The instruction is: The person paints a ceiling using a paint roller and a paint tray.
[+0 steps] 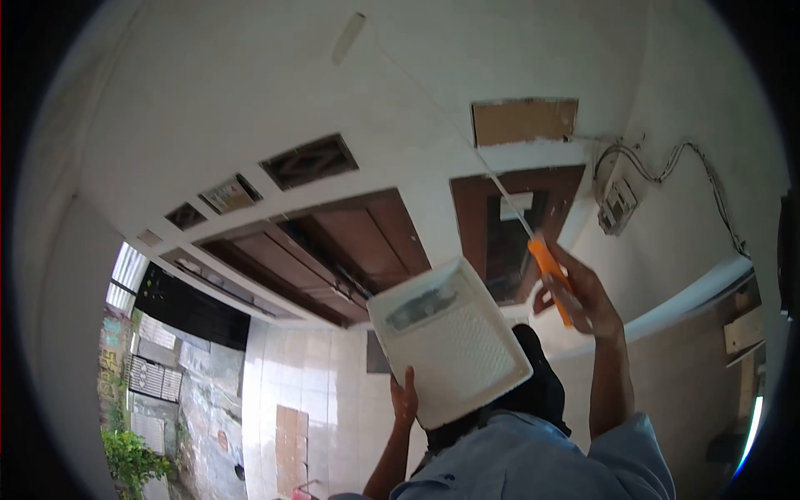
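My right hand [590,298] is closed round the orange handle of a paint roller [546,260]. Its long thin rod slants up and away to the roller head at the upper left, which lies against or close to the pale wall [250,92]; contact cannot be made out for certain. In my left hand [405,397] is a white paint tray [467,354], gripped by its lower left edge with the thumb showing and the other fingers hidden beneath. Greyish wet residue lies in the tray's well, and its ribbed slope faces up.
Brown double doors [358,237] and a brown-framed window [479,225] stand ahead. Vents [308,161] and a cardboard-covered opening [525,122] sit above them. Loose cables [658,175] run to an electric meter box [617,206] on the right. Cardboard [291,446] lies on the tiled floor.
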Tool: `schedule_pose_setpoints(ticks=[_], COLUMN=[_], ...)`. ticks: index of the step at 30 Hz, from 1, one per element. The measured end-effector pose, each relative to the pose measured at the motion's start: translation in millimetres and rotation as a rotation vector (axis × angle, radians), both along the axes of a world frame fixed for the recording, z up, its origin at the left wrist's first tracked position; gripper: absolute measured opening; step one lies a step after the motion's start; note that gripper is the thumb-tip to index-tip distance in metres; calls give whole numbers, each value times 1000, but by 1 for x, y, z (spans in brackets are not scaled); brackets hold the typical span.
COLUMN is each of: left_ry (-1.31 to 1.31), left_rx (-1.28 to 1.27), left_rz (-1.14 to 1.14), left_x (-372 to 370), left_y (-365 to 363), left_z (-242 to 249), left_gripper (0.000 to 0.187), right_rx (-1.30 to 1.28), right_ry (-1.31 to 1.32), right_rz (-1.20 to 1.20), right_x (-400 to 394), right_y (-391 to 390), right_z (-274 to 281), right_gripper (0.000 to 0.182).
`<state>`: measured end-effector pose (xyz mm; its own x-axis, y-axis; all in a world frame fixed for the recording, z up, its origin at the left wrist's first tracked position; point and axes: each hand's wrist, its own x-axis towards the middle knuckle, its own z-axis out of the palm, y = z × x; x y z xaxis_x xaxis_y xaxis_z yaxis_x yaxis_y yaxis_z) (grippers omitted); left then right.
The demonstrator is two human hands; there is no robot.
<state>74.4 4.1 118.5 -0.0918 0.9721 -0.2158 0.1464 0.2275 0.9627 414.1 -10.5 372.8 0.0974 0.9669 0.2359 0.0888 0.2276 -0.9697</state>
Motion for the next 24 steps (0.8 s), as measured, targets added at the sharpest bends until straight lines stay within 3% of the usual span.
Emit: schedule_pose_setpoints(ticks=[5,8,10,11,12,14,17,19,21,24], left_ry=[105,42,5,-16,1,37,36,96,208,31], left_rx=[15,-3,34,47,37,9,-78,-43,83,27], left_rz=[8,-11,-4,2,4,11,28,-6,-83,-19], left_x=[-3,-3,-11,-10,-7,-4,-2,-5,-10,-7], left_y=[-3,-2,-1,2,6,0,-2,0,-3,0], left_z=[2,6,-24,-33,-29,-15,-5,-8,-22,-13], left_gripper=[66,66,65,65,64,62,61,65,73,59], right_rx=[109,144,134,256,375,479,278,173,194,348], right_ry=[52,44,45,-113,-271,-330,-151,-24,-79,-283], right_rz=[-29,-167,-205,-317,-428,-602,-590,-543,-538,-601], right_x=[2,-4,-2,1,-1,-20,-38,-53,-52,-40], right_y=[88,110,112,119,123,108,88,72,82,117], right_z=[70,77,53,17,-25,-83,-154,-148,-130,-95], right_gripper=[53,50,48,46,44,45,46,45,46,45])
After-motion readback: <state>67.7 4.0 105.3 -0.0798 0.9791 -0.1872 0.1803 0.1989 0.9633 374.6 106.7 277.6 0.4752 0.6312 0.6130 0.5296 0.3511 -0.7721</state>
